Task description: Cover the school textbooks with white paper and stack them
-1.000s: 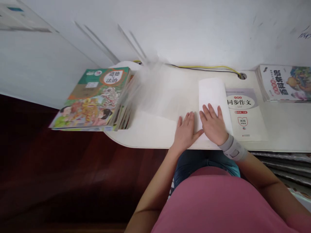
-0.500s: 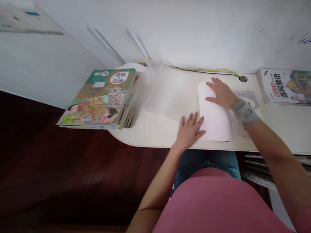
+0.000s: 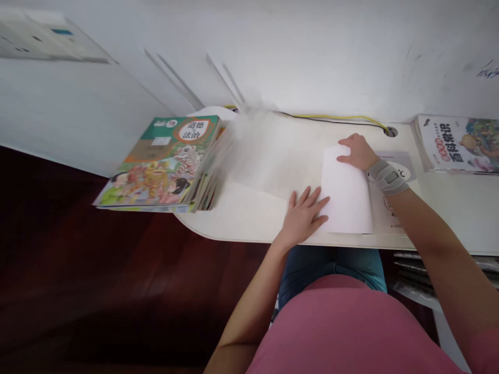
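Observation:
A white sheet of paper [image 3: 345,195] lies folded over part of a grey-covered book [image 3: 399,200] near the desk's front edge. My left hand [image 3: 303,217] rests flat with its fingers spread, the fingertips and thumb touching the sheet's left edge. At the sheet's top end is my right hand [image 3: 356,151], its fingers curled and its thumb and forefinger on the upper edge. A grey band circles the right wrist. Left of the sheet lies a translucent plastic sheet [image 3: 261,161], its outline faint and blurred.
On the left, a stack of textbooks [image 3: 163,161] overhangs the curved end of the white desk [image 3: 234,223]. More books [image 3: 460,143] are piled at the right. A yellow cable [image 3: 331,117] runs along the wall to a round hole [image 3: 390,132]. Wall sockets [image 3: 47,39] are at upper left.
My right hand's fingers have gone from spread out on the sheet to curled at its top edge. My left hand stays flat in place. The whole view has shifted slightly downward.

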The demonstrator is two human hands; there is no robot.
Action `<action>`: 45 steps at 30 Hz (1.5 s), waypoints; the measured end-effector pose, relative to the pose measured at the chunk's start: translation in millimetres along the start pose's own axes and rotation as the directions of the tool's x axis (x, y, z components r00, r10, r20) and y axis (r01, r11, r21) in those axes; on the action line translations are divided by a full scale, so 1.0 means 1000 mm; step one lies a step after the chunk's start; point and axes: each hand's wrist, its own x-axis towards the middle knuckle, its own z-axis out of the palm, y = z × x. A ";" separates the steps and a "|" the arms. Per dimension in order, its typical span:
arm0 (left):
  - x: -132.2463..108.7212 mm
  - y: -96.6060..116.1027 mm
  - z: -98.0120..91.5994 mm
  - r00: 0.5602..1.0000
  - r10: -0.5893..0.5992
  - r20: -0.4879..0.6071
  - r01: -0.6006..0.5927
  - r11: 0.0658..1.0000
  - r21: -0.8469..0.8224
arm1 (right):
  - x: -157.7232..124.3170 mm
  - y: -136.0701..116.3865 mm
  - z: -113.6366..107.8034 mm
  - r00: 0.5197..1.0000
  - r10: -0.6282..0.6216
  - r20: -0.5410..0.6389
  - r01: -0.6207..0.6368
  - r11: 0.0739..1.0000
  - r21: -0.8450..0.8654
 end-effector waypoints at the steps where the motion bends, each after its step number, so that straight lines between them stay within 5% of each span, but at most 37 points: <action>1: 0.000 0.000 -0.001 1.000 0.000 0.010 0.000 1.000 -0.009 | 0.000 -0.003 0.000 1.000 0.003 0.005 -0.002 1.000 -0.010; 17: 0.000 0.004 -0.001 1.000 0.006 0.004 -0.006 1.000 0.023 | -0.004 -0.019 -0.005 0.996 0.057 0.067 -0.046 0.988 -0.148; 24: 0.000 0.003 0.001 1.000 0.020 -0.020 -0.020 0.999 0.029 | 0.000 -0.015 0.002 0.998 -0.024 0.051 0.031 0.989 -0.143; 32: 0.001 0.004 0.003 0.999 0.004 -0.043 -0.002 0.999 0.043 | -0.001 -0.019 0.004 0.997 0.064 -0.040 -0.067 0.994 -0.091; 35: 0.001 0.004 0.002 0.999 -0.003 -0.039 0.004 0.999 0.031 | -0.005 -0.016 0.001 0.991 0.011 -0.137 -0.010 1.000 0.006; 38: 0.001 0.004 0.002 0.999 -0.004 -0.043 0.005 1.000 0.024 | -0.028 -0.010 -0.006 0.982 -0.052 -0.184 0.067 0.995 0.078; 45: 0.001 0.002 0.005 0.998 0.000 -0.061 0.002 1.000 0.030 | -0.124 -0.014 -0.005 0.985 -0.172 -0.005 0.171 0.974 0.150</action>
